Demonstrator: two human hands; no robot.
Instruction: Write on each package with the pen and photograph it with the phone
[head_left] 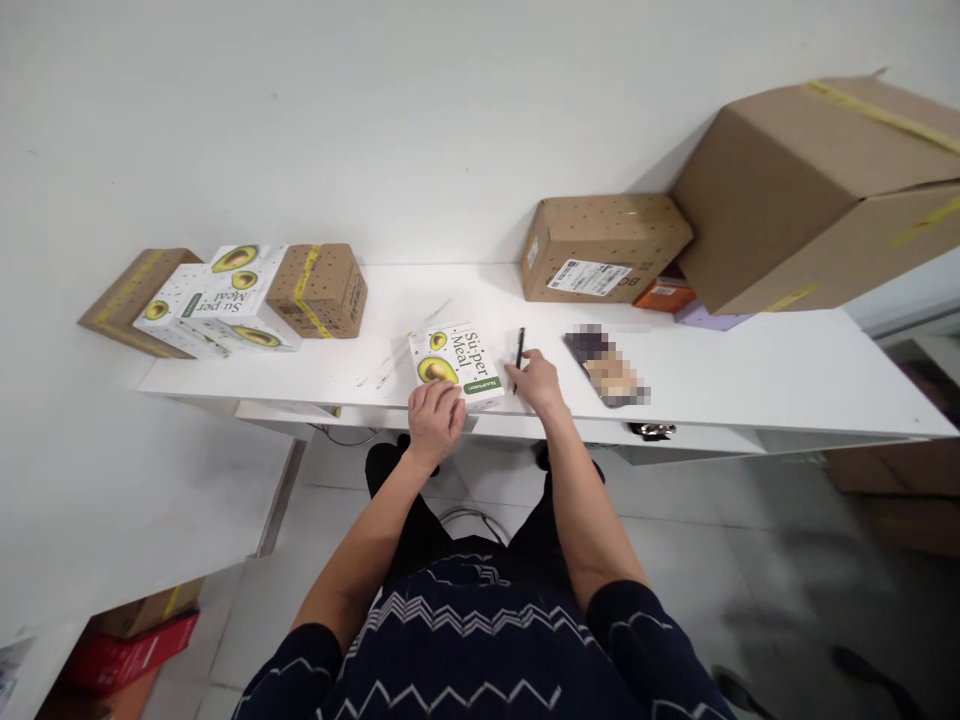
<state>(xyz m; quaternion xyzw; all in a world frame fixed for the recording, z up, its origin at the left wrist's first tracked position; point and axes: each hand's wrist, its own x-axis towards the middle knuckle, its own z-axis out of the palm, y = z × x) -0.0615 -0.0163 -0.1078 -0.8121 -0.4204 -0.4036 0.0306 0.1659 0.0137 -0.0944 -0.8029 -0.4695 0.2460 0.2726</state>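
Note:
A white carton [456,358] printed with avocados and the words "Su·per Meal" lies on the white shelf top [375,375], near its front edge. My left hand [435,420] grips the carton's near left corner, fingers bent over the top face. To the right of it, my right hand [535,380] pinches a slim black pen [520,347], which stands nearly upright in view beside the carton, apart from it. The pen's lower end is partly behind my fingers.
On the left stand more avocado cartons [244,300] between brown boxes [319,290]. A phone [606,365], its screen blurred, lies right of my right hand. Behind it are a labelled brown box [607,235], an orange box [664,294] and a large taped carton [795,190].

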